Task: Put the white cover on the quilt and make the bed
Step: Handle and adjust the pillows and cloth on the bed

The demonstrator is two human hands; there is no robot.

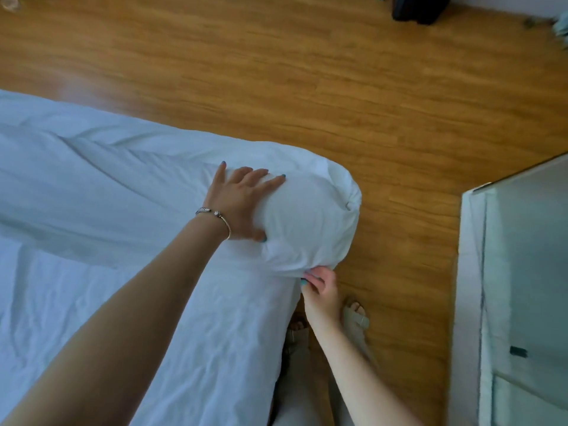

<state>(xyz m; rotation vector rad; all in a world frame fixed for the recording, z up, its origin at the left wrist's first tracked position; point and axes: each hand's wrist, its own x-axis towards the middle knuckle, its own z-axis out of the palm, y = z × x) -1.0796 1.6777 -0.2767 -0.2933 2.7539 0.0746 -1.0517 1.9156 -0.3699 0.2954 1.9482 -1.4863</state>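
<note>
In the head view, a bed spread with white fabric is seen from above, filling the left and lower part of the picture, with a wooden floor beyond it. The quilt, already inside the white cover, lies across the bed, and its rounded, puffed corner overhangs the bed's edge toward the floor. The left hand is laid flat on top of this corner, fingers spread and straight, pressing down on the fabric; nothing is gripped by it. A thin bracelet is worn at that wrist. The right hand is held lower, just under the corner at the bed's side, and the cover's lower edge is pinched between its curled fingers and thumb. Blue-green polish is seen on the nails of both hands. Below the right hand, the person's feet in pale sandals are planted on the floor beside the bed. At the right edge a white cabinet with a glossy panel is seen. A dark object rests on the floor at the top; what it is cannot be told.
</note>
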